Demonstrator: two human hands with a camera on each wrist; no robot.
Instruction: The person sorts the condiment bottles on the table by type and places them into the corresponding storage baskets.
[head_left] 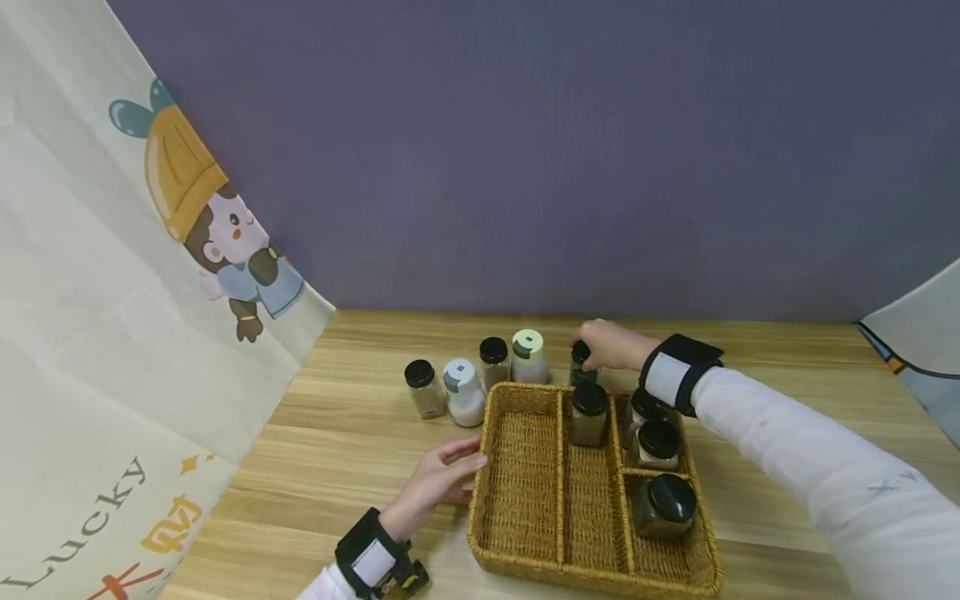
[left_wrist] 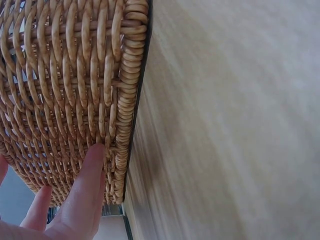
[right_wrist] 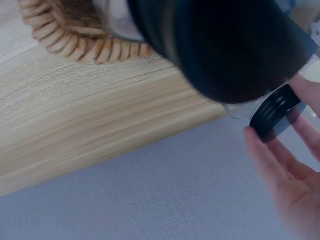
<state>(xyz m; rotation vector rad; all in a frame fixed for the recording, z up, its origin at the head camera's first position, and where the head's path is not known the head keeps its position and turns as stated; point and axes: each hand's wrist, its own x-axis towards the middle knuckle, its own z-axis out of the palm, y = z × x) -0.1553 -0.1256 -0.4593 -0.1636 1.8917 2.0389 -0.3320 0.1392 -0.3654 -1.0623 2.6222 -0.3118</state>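
Observation:
My right hand [head_left: 611,343] pinches the black lid of a small glass jar [head_left: 582,372] just behind the wicker basket [head_left: 521,475]. In the right wrist view the fingers [right_wrist: 265,157] lie round that black lid [right_wrist: 274,112]. My left hand [head_left: 433,479] rests against the basket's left side, thumb at the rim. Its fingers [left_wrist: 82,195] lie nearly straight along the woven outer wall in the left wrist view. Inside the basket, one black-lidded jar [head_left: 588,421] stands at the back of the middle compartment. Others stand on the right, including a wider dark jar [head_left: 663,507] in front.
Left of the held jar stand two white-topped shakers [head_left: 528,358] and two black-lidded jars [head_left: 425,392], behind the basket's left corner. A grey-blue panel [head_left: 570,167] rises along the table's back edge. A printed white sheet [head_left: 97,350] borders the left.

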